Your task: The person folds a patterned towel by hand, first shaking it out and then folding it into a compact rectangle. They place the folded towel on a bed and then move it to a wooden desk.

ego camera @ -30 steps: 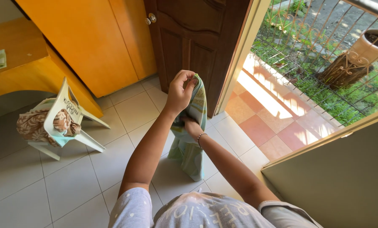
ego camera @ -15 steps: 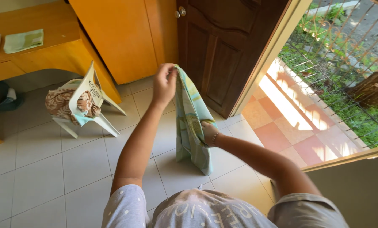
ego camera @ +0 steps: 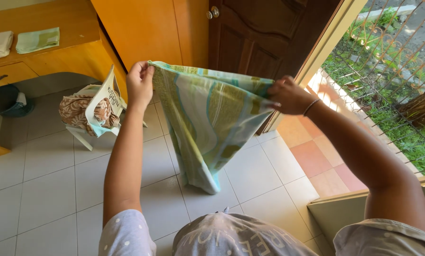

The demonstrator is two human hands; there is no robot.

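I hold a green and yellow patterned cloth [ego camera: 212, 118] spread out in front of me above the tiled floor. My left hand [ego camera: 140, 83] pinches its upper left corner. My right hand [ego camera: 290, 95], with a thin bracelet at the wrist, grips the upper right corner. The cloth hangs down between both hands to a narrow point near the floor.
A white plastic chair [ego camera: 96, 111] with a brown patterned cloth stands to the left. Folded towels [ego camera: 22, 42] lie on an orange wooden counter [ego camera: 79, 52]. A dark bin [ego camera: 6, 99] sits under it. A dark wooden door [ego camera: 264, 38] is ahead, with a sunlit doorway and metal railing [ego camera: 388, 52] to the right.
My hands have moved apart and the cloth, which hung bunched between them, is now spread wide. The view has shifted slightly to the left.
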